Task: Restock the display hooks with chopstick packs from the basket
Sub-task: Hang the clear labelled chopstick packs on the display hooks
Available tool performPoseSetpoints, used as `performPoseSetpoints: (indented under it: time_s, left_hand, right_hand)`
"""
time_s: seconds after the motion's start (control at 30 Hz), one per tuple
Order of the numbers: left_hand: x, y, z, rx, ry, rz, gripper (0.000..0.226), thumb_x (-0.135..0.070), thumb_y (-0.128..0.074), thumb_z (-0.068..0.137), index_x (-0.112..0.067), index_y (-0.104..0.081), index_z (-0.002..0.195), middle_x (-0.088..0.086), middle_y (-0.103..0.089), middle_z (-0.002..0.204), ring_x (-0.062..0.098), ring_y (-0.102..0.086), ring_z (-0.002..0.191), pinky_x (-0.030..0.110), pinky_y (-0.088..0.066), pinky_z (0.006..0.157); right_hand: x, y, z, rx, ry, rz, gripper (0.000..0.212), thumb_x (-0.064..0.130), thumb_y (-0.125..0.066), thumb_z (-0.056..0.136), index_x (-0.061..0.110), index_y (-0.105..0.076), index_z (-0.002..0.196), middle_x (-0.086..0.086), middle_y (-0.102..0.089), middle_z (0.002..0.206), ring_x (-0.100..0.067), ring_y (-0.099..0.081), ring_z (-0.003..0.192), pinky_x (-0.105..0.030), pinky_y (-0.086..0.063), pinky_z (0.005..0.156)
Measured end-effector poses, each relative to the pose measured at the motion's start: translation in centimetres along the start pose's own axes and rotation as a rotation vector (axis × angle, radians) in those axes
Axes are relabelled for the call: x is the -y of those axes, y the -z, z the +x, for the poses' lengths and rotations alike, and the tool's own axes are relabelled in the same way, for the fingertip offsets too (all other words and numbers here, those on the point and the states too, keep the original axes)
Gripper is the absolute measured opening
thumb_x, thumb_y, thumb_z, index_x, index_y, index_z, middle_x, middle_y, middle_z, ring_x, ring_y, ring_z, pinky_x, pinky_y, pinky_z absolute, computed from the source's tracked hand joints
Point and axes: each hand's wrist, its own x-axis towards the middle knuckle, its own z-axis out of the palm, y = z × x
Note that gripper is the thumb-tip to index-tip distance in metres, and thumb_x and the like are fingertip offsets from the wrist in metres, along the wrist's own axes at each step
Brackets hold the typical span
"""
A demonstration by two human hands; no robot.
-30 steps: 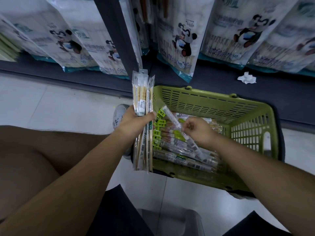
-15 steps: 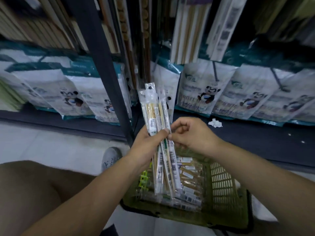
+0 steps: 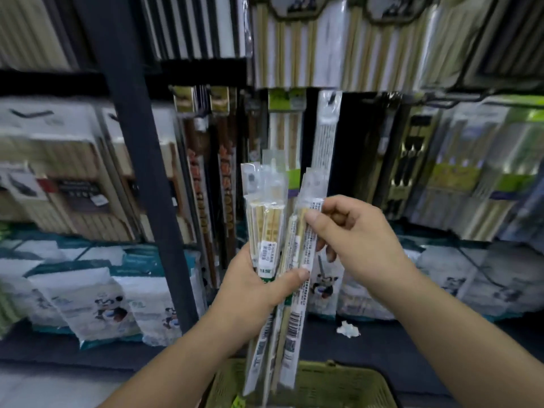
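head view: the left hand (image 3: 250, 290) grips a bundle of chopstick packs (image 3: 266, 222) upright, and the right hand (image 3: 353, 231) pinches the rightmost pack (image 3: 298, 322) near its top. below the hands, the green basket (image 3: 338, 384) sits at the bottom edge. behind the hands hang rows of packaged chopsticks (image 3: 300, 54). a dark shelf post (image 3: 132, 157) stands to their left. panda-print bags (image 3: 97, 301) and a crumpled paper scrap (image 3: 348, 330) lie on the low dark shelf (image 3: 412, 348).

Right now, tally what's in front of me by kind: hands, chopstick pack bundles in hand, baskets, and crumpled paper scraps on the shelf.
Hands: 2, left hand and right hand
Chopstick pack bundle: 1, held by both hands; single packs overlap too much to count
Green basket: 1
Crumpled paper scrap: 1
Total: 5
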Motion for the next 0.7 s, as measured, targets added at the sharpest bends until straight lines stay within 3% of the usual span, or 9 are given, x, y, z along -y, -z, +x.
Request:
performPoseSetpoints:
  time_s: [0.2, 0.3, 0.37, 0.43, 0.57, 0.63, 0.7]
  left_hand:
    - [-4.3, -1.0, 4.5, 0.001, -0.087, -0.028, 0.032, -0.02, -0.085, 0.083, -0.04, -0.073, 0.105, -0.01, -0.079, 0.106, 0.007, -0.074, 0.099, 0.013, -0.055, 0.078]
    - [-4.9, -1.5, 5.6, -0.034, -0.077, -0.058, 0.029, -0.024, -0.086, 0.082, -0.036, -0.075, 0.106, -0.009, -0.079, 0.106, 0.008, -0.075, 0.099, 0.013, -0.055, 0.078]
    - [-4.7, -1.7, 6.1, -0.108, -0.039, -0.065, 0.035, -0.036, -0.089, 0.075, -0.033, -0.073, 0.106, -0.013, -0.079, 0.103, 0.005, -0.074, 0.096, 0.018, -0.057, 0.078]
    - [-4.2, -1.8, 6.3, -0.199, 0.022, -0.058, 0.053, -0.052, -0.089, 0.064, -0.033, -0.068, 0.109, -0.021, -0.076, 0.099, -0.003, -0.072, 0.089, 0.025, -0.054, 0.079]
    - [-3.0, -1.1, 6.7, -0.224, 0.076, -0.08, 0.077, -0.071, -0.089, 0.051, -0.032, -0.066, 0.113, -0.017, -0.077, 0.103, 0.001, -0.072, 0.093, 0.037, -0.053, 0.091]
    - [-2.6, -1.0, 6.8, -0.216, 0.079, -0.079, 0.07, -0.064, -0.088, 0.055, -0.032, -0.067, 0.113, -0.017, -0.077, 0.104, 0.001, -0.072, 0.094, 0.038, -0.053, 0.092]
    - [-2.5, -1.0, 6.8, -0.201, 0.061, -0.081, 0.059, -0.055, -0.087, 0.061, -0.033, -0.068, 0.113, -0.017, -0.077, 0.104, 0.002, -0.072, 0.094, 0.038, -0.053, 0.092]
  right_hand:
    - [3.9, 2.8, 3.4, -0.102, 0.066, 0.018, 0.023, 0.037, -0.064, 0.097, 0.029, -0.068, 0.075, 0.001, -0.061, 0.062, -0.008, -0.055, 0.053, -0.019, -0.046, 0.051]
    - [4.7, 3.7, 4.8, -0.136, 0.081, 0.062, 0.025, 0.032, -0.065, 0.098, 0.029, -0.069, 0.074, -0.009, -0.063, 0.066, -0.011, -0.052, 0.051, -0.021, -0.044, 0.047]
    - [4.8, 4.1, 5.7, -0.157, 0.085, 0.059, 0.017, 0.03, -0.065, 0.098, 0.031, -0.07, 0.082, -0.005, -0.062, 0.065, -0.01, -0.051, 0.05, -0.021, -0.043, 0.047]
    - [4.7, 4.4, 6.7, -0.18, 0.081, 0.042, 0.006, 0.031, -0.066, 0.098, 0.031, -0.072, 0.096, -0.001, -0.063, 0.068, -0.006, -0.054, 0.055, -0.024, -0.044, 0.056]
    - [4.9, 4.4, 8.6, -0.205, 0.071, -0.011, 0.02, 0.037, -0.061, 0.1, 0.026, -0.073, 0.089, -0.003, -0.066, 0.077, -0.018, -0.057, 0.068, -0.038, -0.048, 0.068]
    - [5.2, 4.1, 9.3, -0.209, 0.066, -0.023, 0.026, 0.037, -0.059, 0.101, 0.021, -0.074, 0.088, -0.012, -0.069, 0.083, -0.033, -0.061, 0.074, -0.049, -0.055, 0.076]
    - [5.5, 3.8, 9.9, -0.215, 0.065, -0.007, 0.029, 0.037, -0.059, 0.101, 0.016, -0.073, 0.088, -0.021, -0.065, 0.084, -0.031, -0.058, 0.072, -0.048, -0.054, 0.076]
